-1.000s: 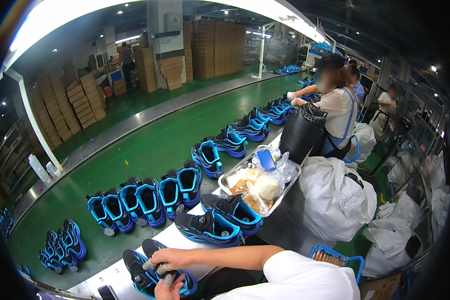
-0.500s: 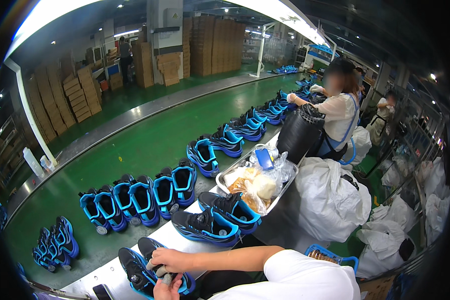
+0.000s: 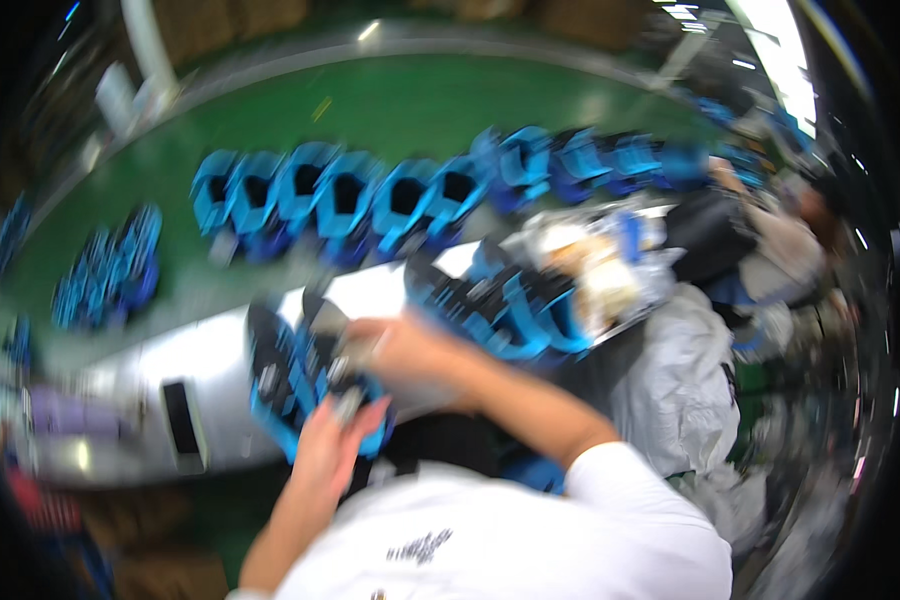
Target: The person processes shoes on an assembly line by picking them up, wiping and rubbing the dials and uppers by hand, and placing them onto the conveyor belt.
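A pair of black-and-blue sneakers stands on the white bench right in front of me: the left sneaker (image 3: 275,375) and the right sneaker (image 3: 322,320). Both of my hands are over the right sneaker. My left hand (image 3: 332,440) comes up from below, its fingers closed by the shoe opening. From the right, my right hand (image 3: 395,345) reaches across with bent fingers at the shoe's upper. Greyish coverings show on some fingertips. Motion blurs the picture, and whatever the fingers pinch is too small or smeared to name.
Another sneaker pair (image 3: 495,305) stands to the right, beside a tray of plastic-wrapped items (image 3: 600,265). Several sneakers line the green belt (image 3: 370,100) beyond. A phone (image 3: 182,425) and a purple cylinder (image 3: 80,412) lie left. White sacks (image 3: 675,380) and a co-worker (image 3: 780,235) are at right.
My view has swung down and to the left, bringing the phone and purple cylinder more fully into sight. My hands have drawn slightly apart over the same sneaker.
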`<state>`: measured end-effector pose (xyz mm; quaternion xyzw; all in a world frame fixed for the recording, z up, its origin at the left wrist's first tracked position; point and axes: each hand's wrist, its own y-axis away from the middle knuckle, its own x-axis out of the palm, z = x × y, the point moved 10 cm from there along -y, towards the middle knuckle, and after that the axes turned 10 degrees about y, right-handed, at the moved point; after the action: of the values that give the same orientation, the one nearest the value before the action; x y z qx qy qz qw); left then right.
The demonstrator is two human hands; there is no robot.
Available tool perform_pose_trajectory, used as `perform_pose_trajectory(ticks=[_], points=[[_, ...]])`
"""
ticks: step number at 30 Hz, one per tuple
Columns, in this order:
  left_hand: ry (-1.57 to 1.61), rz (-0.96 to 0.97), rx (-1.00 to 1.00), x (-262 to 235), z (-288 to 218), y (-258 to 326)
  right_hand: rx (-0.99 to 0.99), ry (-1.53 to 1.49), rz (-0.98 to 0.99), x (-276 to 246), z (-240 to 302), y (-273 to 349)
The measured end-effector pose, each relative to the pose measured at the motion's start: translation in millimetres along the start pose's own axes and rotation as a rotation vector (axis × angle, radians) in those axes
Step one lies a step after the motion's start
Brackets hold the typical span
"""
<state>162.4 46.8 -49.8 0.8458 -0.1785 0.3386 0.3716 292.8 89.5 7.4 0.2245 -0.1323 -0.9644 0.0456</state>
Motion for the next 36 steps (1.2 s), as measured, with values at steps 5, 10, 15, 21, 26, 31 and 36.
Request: perform_pose_trajectory(ticks=[5, 10, 15, 21, 26, 31, 36], points=[[0.060, 0.031, -0.045, -12, 2, -10, -0.167, 0.086, -0.202, -30, -40, -38], [0.079, -0.029, -0.049, -27, -10, 5, -0.303, -0.075, 0.118, 28, 18, -31], [0.094, -0.015, -0.054, -25, -13, 8, -0.385, 0.028, 0.254, 59, 33, -22], [0.085, -0.005, -0.041, -28, -16, 4, -0.443, 0.428, 0.017, 61, 37, -23], [-0.680, 0.060, -0.261, -6, -42, 40, -0.354, 0.176, 0.059, 30, 45, -20], [-1.347, -0.223, 0.853, -19, -165, 49, -0.308, 0.043, 0.031, 55, 14, -59], [-1.345, 0.152, 0.555, -43, -163, 44, -0.557, 0.210, -0.062, 83, 84, -88]])
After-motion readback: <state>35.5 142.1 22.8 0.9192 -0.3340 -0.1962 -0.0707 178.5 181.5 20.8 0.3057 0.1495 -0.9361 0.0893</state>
